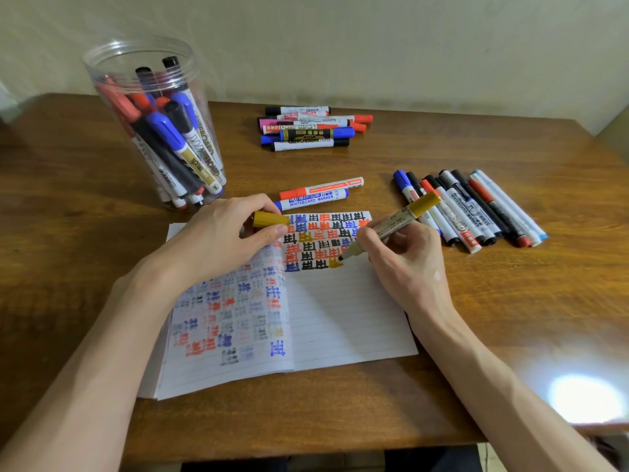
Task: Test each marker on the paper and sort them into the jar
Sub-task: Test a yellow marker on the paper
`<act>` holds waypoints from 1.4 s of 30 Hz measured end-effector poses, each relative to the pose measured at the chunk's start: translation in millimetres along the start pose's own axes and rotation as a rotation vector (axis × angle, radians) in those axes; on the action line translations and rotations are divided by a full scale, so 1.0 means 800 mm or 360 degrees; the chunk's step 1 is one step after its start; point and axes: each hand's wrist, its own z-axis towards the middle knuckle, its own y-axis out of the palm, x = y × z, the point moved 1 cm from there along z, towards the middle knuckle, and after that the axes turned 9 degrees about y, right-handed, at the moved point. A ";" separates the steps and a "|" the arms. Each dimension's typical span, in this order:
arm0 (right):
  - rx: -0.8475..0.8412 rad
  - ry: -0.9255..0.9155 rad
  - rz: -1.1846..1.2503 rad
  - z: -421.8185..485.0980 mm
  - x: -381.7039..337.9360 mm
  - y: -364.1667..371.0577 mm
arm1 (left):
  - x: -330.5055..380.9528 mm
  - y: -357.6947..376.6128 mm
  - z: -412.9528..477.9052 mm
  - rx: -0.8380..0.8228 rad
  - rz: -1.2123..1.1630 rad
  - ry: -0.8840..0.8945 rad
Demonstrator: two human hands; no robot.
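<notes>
On the notebook page, head view: right hand (401,264) grips an uncapped gold marker (391,226) like a pen. Its dark tip touches the lined paper at the end of the lowest row of test marks, where a gold mark is partly drawn.
Cap side: left hand (218,240) pinches the gold cap (270,219) between thumb and fingers and rests on the upper left of the notebook (340,318).
Risk, smear: fresh gold ink lies just beside the right hand's fingers, so sliding the hand across would likely smudge it.
Risk, bleed: the left page shows faint ghosted marks, so heavy pressure would probably soak through.
Risk, cap: a loose pinch could let the cap roll away, and the uncapped tip would dry.
Risk, jar: clear plastic jar (153,124), far left, is tall and crowded with slanted markers. A careless drop may jam against them or tip it.
Surroundings: row of markers (469,209) near the right hand; pile of markers (306,131) at far centre; red marker (321,189) and blue whiteboard marker (313,199) just beyond the notebook's top edge; all on the wooden surface (510,301).
In the way: the left hand lies between the gold marker and the jar.
</notes>
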 end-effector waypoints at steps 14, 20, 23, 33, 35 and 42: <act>0.0027 0.0119 0.0077 -0.002 -0.003 -0.004 | 0.014 -0.003 -0.003 0.0121 -0.0287 0.0112; 0.0003 0.0121 0.0211 -0.002 -0.008 -0.004 | 0.034 0.003 -0.004 0.0067 -0.0671 0.0235; -0.0042 0.0094 0.0330 -0.002 -0.009 -0.005 | 0.040 0.006 -0.004 0.0110 -0.0653 0.0269; -0.0222 -0.0129 0.0615 -0.004 -0.011 -0.006 | 0.047 0.007 -0.007 0.0114 -0.0608 0.0283; -0.0215 -0.0166 0.0651 -0.003 -0.010 -0.006 | 0.046 0.007 -0.006 0.0111 -0.0603 0.0280; -0.0338 -0.0203 0.0656 -0.006 -0.007 -0.003 | 0.045 0.010 -0.005 0.0090 -0.0613 0.0282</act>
